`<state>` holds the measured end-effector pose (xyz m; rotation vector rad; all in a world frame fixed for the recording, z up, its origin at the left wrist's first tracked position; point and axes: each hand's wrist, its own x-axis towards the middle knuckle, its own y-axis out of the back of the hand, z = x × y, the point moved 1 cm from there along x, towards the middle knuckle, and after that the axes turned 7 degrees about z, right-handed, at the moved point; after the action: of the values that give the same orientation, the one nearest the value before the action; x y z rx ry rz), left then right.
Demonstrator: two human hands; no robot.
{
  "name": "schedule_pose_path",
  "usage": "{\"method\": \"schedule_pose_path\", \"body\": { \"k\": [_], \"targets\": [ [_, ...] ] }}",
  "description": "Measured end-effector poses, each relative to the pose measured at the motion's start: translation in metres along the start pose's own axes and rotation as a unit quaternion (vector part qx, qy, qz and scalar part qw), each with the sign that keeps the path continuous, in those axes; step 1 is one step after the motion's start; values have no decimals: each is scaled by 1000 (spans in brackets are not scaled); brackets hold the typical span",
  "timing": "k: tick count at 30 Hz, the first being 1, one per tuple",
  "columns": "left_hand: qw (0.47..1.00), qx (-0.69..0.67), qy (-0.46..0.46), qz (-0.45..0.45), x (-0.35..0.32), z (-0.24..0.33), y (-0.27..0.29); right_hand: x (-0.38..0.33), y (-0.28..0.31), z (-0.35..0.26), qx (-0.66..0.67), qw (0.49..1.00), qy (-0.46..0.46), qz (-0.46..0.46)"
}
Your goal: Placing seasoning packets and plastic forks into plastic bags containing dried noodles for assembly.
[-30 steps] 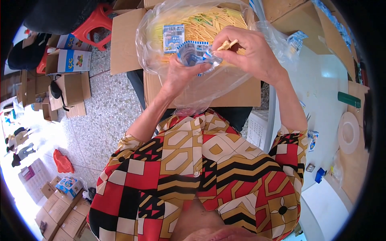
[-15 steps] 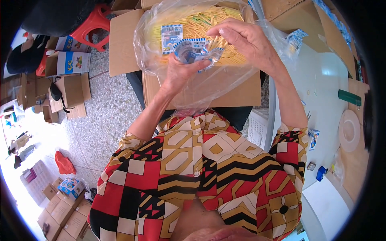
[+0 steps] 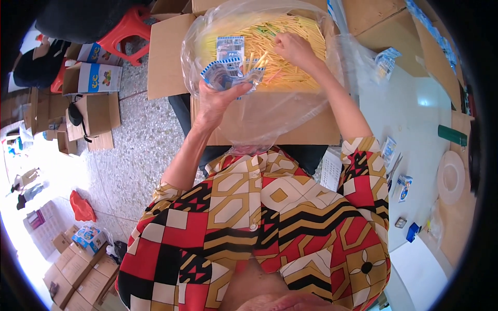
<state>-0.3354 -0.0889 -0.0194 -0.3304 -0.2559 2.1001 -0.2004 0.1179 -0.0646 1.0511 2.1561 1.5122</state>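
Observation:
My left hand (image 3: 215, 103) grips an open blue-and-white plastic pouch (image 3: 220, 78), thumb across its front. A few pale yellow sticks (image 3: 252, 63) stick up from the pouch's mouth. Beyond it, a flat printed packet (image 3: 230, 47) lies on a heap of thin yellow sticks (image 3: 275, 71). That heap fills a cardboard box (image 3: 306, 122) lined with a clear plastic bag (image 3: 270, 116). Over the heap, my right hand (image 3: 294, 51) is closed with curled fingers touching the sticks; what lies inside the fingers is hidden.
On my right a pale table (image 3: 415, 124) bears small packets (image 3: 404, 187), scissors (image 3: 395, 167), a green object (image 3: 452, 135) and a round translucent lid (image 3: 451, 173). A red stool (image 3: 124, 39) and opened cartons (image 3: 93, 116) stand at left. Stacked boxes (image 3: 78, 267) are at lower left.
My right hand has left the pouch's mouth and come down onto the stick heap, its fingers now curled. The left hand and pouch have shifted slightly left and nearer. The sticks remain in the pouch.

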Motion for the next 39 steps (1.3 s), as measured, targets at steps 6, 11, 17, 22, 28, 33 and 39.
{"method": "schedule_pose_path", "body": {
  "k": [6, 11, 17, 22, 28, 33, 39],
  "targets": [
    [993, 109, -30, -20, -12, 52, 44, 29, -25, -37, -81, 996, 23, -17],
    [982, 125, -96, -104, -83, 112, 101, -49, 13, -122, -117, 993, 12, -4],
    [987, 28, -131, -94, -155, 185, 146, -61, 60, -230, -70, 990, 118, 20],
    [986, 1, -123, -112, -185, 200, 152, -73, 78, -270, -36, 990, 120, 65],
    [985, -36, -128, -110, -196, 206, 151, -91, 120, -295, 96, 995, 1, 5],
    [985, -32, -120, -122, -203, 214, 142, -116, 178, -311, 373, 923, -46, 81],
    [979, 37, -148, -134, -165, 187, 119, -130, 235, -352, 412, 899, 12, 150]
  ]
}}
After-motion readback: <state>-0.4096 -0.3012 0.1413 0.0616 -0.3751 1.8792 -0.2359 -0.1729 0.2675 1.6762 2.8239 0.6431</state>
